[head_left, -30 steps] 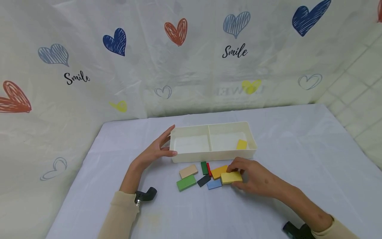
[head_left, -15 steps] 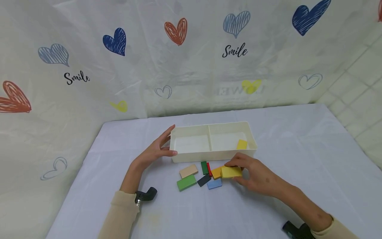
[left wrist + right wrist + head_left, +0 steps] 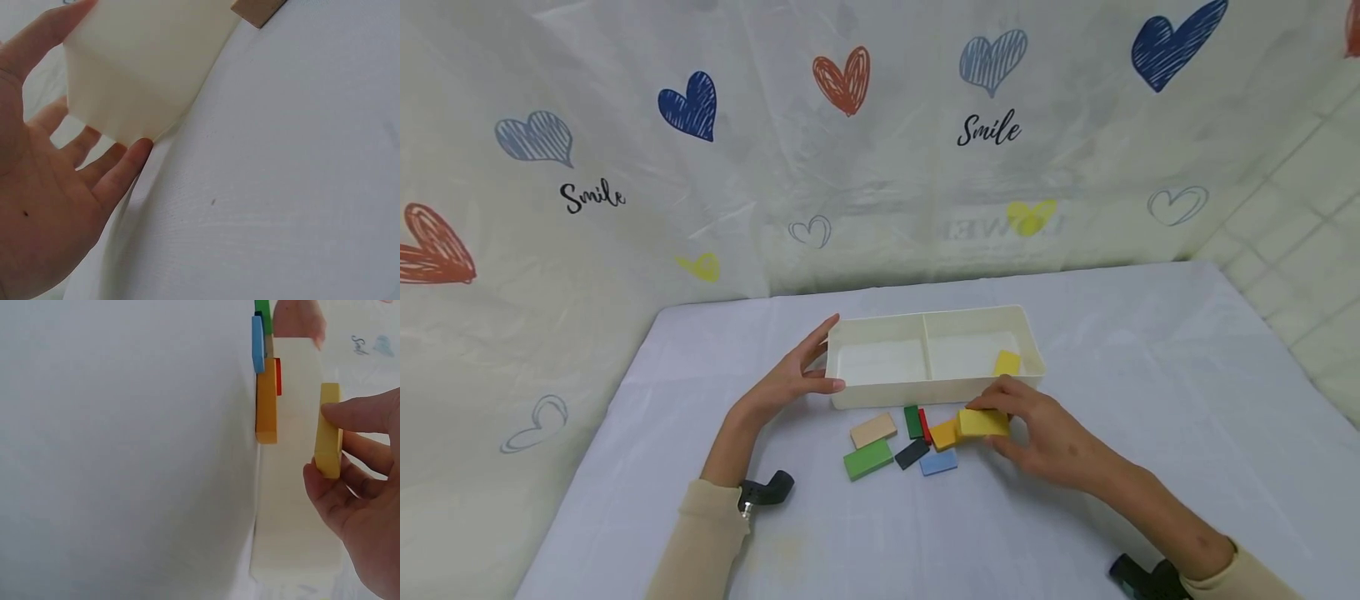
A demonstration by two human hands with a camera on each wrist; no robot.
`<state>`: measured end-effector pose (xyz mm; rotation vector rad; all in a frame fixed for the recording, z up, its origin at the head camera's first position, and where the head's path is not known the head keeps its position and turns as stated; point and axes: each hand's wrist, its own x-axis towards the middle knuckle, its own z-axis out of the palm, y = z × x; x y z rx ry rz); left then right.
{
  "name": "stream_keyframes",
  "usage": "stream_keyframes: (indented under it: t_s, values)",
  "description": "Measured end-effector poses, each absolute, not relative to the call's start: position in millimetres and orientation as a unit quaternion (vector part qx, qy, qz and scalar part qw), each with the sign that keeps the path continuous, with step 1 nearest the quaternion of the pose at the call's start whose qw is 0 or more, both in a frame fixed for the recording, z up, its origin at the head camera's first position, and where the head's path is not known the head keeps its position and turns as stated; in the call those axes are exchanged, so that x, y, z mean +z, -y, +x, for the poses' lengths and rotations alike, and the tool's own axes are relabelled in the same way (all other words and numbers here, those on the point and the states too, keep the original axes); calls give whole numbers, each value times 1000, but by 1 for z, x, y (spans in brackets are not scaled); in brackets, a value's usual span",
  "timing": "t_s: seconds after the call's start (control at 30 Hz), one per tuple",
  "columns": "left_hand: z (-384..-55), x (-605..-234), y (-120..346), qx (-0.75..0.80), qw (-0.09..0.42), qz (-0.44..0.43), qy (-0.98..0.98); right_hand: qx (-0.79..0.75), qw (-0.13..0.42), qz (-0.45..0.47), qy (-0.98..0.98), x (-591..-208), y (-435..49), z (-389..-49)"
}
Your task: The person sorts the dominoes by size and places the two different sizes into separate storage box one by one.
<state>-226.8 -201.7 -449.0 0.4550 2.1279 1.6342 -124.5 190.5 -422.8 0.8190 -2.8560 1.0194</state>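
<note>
A cream two-compartment box (image 3: 917, 392) sits on the table. My left hand (image 3: 788, 379) spans its left end, thumb at the front corner and index finger toward the back one; the left wrist view shows fingertips on the end wall. Thumb and fingers of my right hand (image 3: 1045, 429) pinch a yellow block (image 3: 982, 423), raised before the box's front wall and partly covering an orange block (image 3: 944, 435). Inside the right compartment, near the front wall, lies another yellow block (image 3: 1007, 362). The left compartment holds nothing.
Loose blocks lie in front of the box: a tan one (image 3: 873, 430), a light green one (image 3: 868, 459), a dark green one (image 3: 913, 422), a red one (image 3: 925, 425), a black one (image 3: 912, 453) and a blue one (image 3: 938, 462). Behind the table hangs a heart-printed sheet (image 3: 910, 167).
The right hand has lifted the pinched yellow block up from beside the orange block, slightly toward the box. The left hand and the box stay where they were.
</note>
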Motion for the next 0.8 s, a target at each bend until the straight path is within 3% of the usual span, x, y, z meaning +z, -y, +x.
stream_keyframes:
  t_s: [0.8]
  values:
    - [-227,-450,201,585,207,166,-766,342,123,278,889,-420,-196,-127]
